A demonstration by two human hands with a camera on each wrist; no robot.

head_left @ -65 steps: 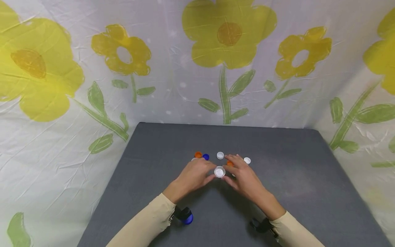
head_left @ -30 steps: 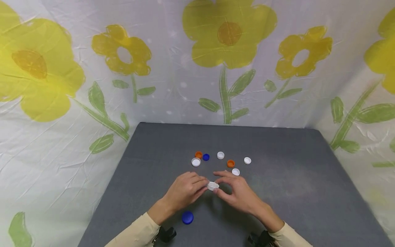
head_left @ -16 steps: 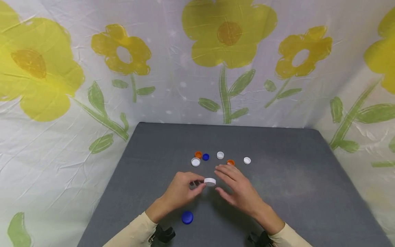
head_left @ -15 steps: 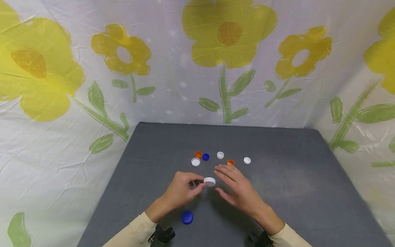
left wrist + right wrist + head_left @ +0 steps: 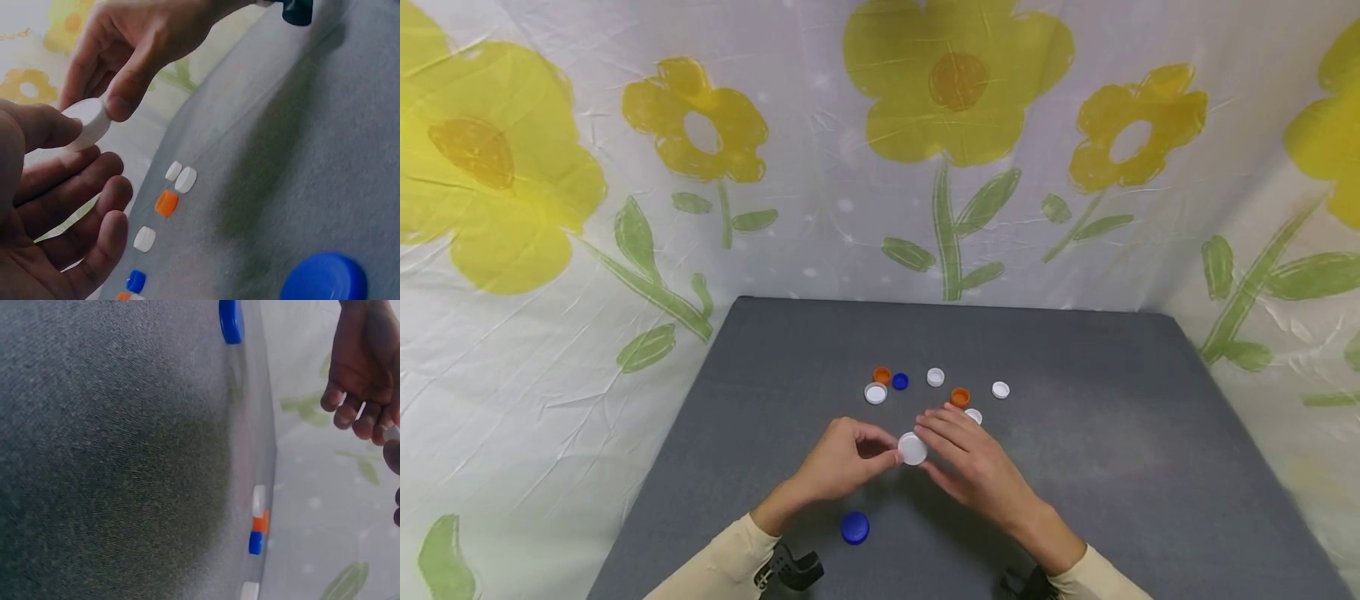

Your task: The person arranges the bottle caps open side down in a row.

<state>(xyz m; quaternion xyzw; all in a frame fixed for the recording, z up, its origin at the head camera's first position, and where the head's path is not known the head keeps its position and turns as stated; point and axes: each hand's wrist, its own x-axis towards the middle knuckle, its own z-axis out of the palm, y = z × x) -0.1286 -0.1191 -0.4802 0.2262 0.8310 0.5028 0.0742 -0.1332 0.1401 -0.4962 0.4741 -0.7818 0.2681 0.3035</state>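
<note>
Between my two hands, above the table, is a round white bottle cap [image 5: 913,448], its flat face toward the head camera. My left hand [image 5: 841,462] pinches its left edge between thumb and fingers; in the left wrist view the thumb presses on the white cap [image 5: 91,125]. From the other side, my right hand [image 5: 976,462] has its thumb and index finger at the rim. That right hand [image 5: 147,31] shows its thumb tip against the cap's edge, the index finger partly hidden behind. Nearer me lies a larger blue cap [image 5: 855,528].
Farther back on the grey table [image 5: 1112,417] lie an orange cap [image 5: 882,375], a small blue cap [image 5: 900,382] and white caps [image 5: 876,393]. Another orange cap [image 5: 960,397] sits behind my right hand, among more white ones. A flower-printed sheet [image 5: 820,208] hangs beyond.
The white cap, first between both hands, was brought nearer and turned; half a second ago only the left hand held it. Now its face points up and the right fingers are back on its rim.
</note>
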